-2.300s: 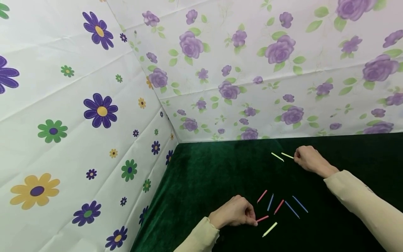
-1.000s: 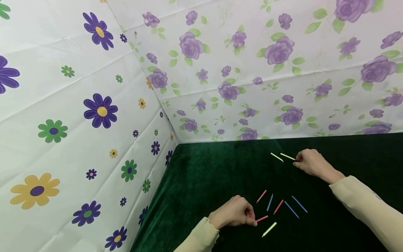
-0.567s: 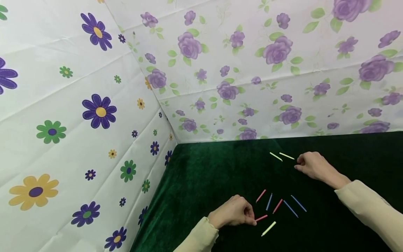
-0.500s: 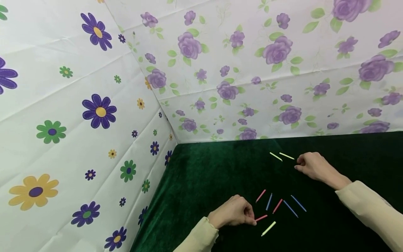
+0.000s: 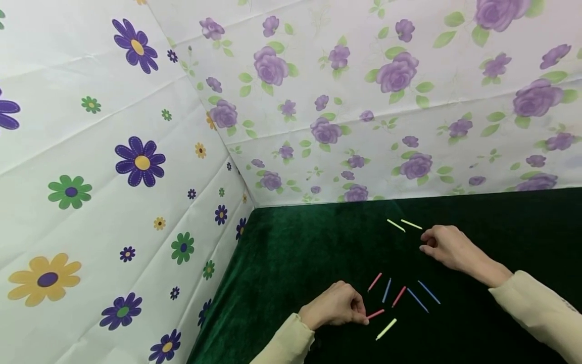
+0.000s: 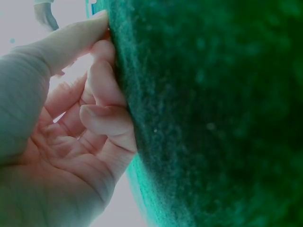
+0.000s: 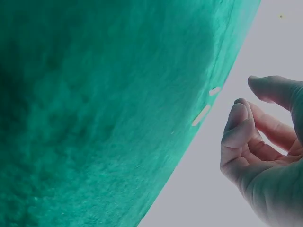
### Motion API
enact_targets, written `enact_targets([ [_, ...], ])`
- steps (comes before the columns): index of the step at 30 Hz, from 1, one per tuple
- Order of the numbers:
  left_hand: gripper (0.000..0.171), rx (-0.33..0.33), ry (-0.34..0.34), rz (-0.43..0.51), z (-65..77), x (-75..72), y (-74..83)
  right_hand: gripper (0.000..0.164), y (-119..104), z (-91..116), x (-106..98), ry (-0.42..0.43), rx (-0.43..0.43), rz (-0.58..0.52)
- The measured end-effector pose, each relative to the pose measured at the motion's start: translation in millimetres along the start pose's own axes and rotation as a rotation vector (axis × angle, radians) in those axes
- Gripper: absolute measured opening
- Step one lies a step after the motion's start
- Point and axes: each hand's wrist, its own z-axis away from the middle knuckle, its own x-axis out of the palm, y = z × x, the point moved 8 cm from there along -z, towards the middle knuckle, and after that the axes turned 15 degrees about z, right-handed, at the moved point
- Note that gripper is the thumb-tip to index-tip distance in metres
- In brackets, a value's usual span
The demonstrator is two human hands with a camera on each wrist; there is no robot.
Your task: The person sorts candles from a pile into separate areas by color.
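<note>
Thumb and fingertips of my left hand (image 5: 334, 306) pinch the near end of a red candle (image 5: 376, 314) lying on green cloth. In the left wrist view the left hand (image 6: 80, 118) rests against the cloth; the candle is hidden there. My right hand (image 5: 447, 247) is just right of two thin yellow candles (image 5: 411, 224) at the back. The right wrist view shows its thumb (image 7: 272, 87) apart from the curled fingers, with nothing between. Other candles lie between the hands: red (image 5: 398, 297), blue (image 5: 417, 301) and a thicker yellow one (image 5: 386, 329).
Dark green velvety cloth (image 5: 295, 258) covers the table. A white sheet with purple roses (image 5: 326, 130) rises along the back edge. Another white sheet, printed with daisies (image 5: 140, 162), borders the left side.
My right hand has let go of the right-hand yellow candle at the back and drawn slightly away toward me. My left hand keeps its pinch on the red candle. The view has shifted slightly.
</note>
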Motion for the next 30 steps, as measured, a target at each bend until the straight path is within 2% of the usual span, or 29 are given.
enact_targets([
  [8, 0.013, -0.002, 0.0, 0.013, 1.8, -0.4, 0.4, 0.019, -23, 13, -9, 0.067, -0.047, -0.003],
  [20, 0.014, 0.017, 0.011, -0.011, 2.8, 0.8, 1.0, 0.015, -57, 34, -11, 0.065, -0.112, -0.048],
  [25, 0.014, 0.038, 0.025, -0.019, 1.3, 0.0, 1.5, 0.015, -68, 40, -10, 0.033, -0.14, -0.06],
  [30, 0.015, 0.044, 0.023, -0.012, 1.2, 0.4, 0.9, 0.018, -80, 48, -3, -0.034, -0.176, -0.099],
])
